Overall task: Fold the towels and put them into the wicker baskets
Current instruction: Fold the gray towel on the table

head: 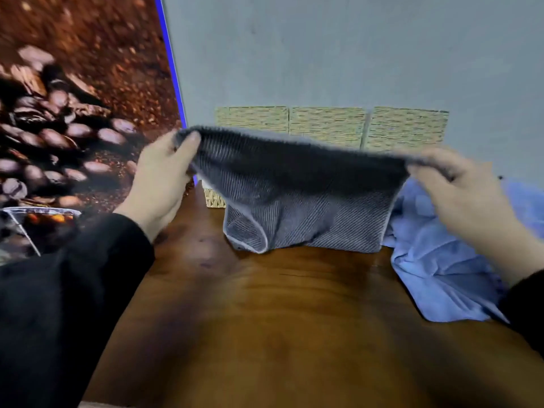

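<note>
One head view looks forward and down, close over the table (294, 319), facing the wall (353, 54) behind it.

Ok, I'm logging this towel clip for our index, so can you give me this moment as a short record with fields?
held item: dark grey ribbed towel, stretched between both hands, lower edge on the table
left hand: pinches the towel's left corner
right hand: grips its right corner
surface: brown wooden table
waiting: crumpled light blue towel, at right
containers: woven wicker baskets, behind, against the grey wall
</note>
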The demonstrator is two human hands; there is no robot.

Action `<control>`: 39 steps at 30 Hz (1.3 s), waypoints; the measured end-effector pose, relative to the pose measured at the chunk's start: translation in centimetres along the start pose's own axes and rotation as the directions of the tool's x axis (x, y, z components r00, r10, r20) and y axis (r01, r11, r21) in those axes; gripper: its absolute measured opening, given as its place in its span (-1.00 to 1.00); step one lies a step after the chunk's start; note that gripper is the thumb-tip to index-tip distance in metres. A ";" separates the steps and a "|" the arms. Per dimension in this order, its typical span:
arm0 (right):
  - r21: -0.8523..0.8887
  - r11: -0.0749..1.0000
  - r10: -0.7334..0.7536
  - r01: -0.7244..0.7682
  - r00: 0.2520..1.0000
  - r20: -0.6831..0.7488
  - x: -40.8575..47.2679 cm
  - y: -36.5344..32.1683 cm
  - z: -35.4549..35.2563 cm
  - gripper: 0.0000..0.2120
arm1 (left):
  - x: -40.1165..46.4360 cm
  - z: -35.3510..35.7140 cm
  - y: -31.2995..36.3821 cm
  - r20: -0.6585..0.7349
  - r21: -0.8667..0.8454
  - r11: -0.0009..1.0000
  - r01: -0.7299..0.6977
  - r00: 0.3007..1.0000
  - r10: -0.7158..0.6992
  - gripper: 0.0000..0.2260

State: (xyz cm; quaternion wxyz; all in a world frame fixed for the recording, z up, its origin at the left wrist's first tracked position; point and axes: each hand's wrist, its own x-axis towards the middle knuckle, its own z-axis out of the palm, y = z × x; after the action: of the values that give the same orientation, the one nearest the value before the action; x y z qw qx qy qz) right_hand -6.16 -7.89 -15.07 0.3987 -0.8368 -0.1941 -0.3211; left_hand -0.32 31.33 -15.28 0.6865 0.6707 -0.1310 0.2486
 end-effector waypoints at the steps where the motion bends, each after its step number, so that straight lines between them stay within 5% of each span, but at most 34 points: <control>1: -0.048 0.998 0.049 -0.043 0.990 0.130 -1.7 0.7 0.1 -0.80 | -1.4 -0.8 -1.4 0.040 0.013 0.998 0.056 0.998 -0.057 -0.83; 3: -0.107 0.983 0.180 -0.150 0.906 0.383 -4.8 1.7 0.5 -0.78 | -4.4 -2.2 -3.8 0.107 0.007 0.987 0.162 0.981 -0.162 -0.80; 6: -0.197 0.968 0.250 -0.158 0.706 0.663 -7.7 2.6 1.3 -0.69 | -7.7 -3.7 -5.9 0.221 0.166 0.959 0.229 0.939 -0.263 -0.48; 8: -0.240 0.968 0.234 -0.076 0.620 0.749 -8.4 3.4 1.8 -0.49 | -8.9 -4.1 -6.1 0.411 0.300 0.934 0.194 0.857 -0.310 -0.38; 10: -0.243 0.969 0.223 -0.033 0.532 0.817 -8.2 3.7 1.7 -0.34 | -9.5 -4.0 -5.5 0.598 0.380 0.907 0.179 0.701 -0.389 -0.36; 12: -0.222 0.972 0.233 -0.075 0.417 0.879 -7.6 3.4 1.5 -0.40 | -9.6 -3.8 -5.1 0.682 0.330 0.903 0.275 0.592 -0.429 -0.31; 13: -0.218 0.969 0.247 -0.118 0.377 0.893 -7.2 3.1 1.5 -0.47 | -9.5 -3.4 -5.2 0.662 0.294 0.899 0.325 0.610 -0.436 -0.31; 14: -0.218 0.965 0.258 -0.147 0.376 0.890 -7.0 2.8 1.7 -0.52 | -9.2 -3.0 -5.5 0.606 0.314 0.904 0.291 0.671 -0.427 -0.37; 16: -0.229 0.968 0.249 -0.104 0.534 0.808 -6.5 2.9 2.9 -0.52 | -8.8 -1.7 -6.5 0.499 0.514 0.858 0.017 0.807 -0.315 -0.66; 19: -0.190 0.981 0.169 -0.043 0.673 0.720 -6.4 3.7 6.2 -0.73 | -8.1 0.7 -8.0 0.500 0.700 0.701 -0.140 0.797 -0.340 -0.72; 23: -0.274 0.958 0.272 -0.085 0.574 0.772 -7.4 4.9 10.5 -0.41 | -7.4 1.5 -12.0 0.412 0.802 0.597 -0.039 0.758 -0.505 -0.58; 28: -0.408 0.905 0.289 0.123 0.526 0.800 -9.1 6.0 11.9 -0.17 | -4.2 -0.8 -14.3 0.228 0.885 0.461 0.062 0.806 -0.547 -0.48; 33: -0.402 0.902 0.278 0.158 0.500 0.820 -9.0 5.9 11.4 -0.17 | -3.6 -1.8 -14.5 0.258 0.963 0.213 -0.168 0.805 -0.535 -0.62; 36: -0.398 0.909 0.293 0.127 0.484 0.824 -8.9 5.5 11.4 -0.17 | -3.9 -0.5 -13.6 0.321 0.927 0.281 -0.248 0.912 -0.254 -0.63; 39: -0.408 0.900 0.303 0.151 0.455 0.837 -9.2 4.9 11.4 -0.18 | -5.0 1.4 -13.3 0.396 0.873 0.427 -0.236 0.854 -0.338 -0.56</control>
State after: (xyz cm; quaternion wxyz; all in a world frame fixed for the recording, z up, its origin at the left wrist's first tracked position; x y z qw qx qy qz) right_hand -5.54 -2.46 -29.56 0.0598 -0.9529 -0.2586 0.1465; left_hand 2.55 29.43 -29.14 0.1640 0.9749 -0.1348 0.0672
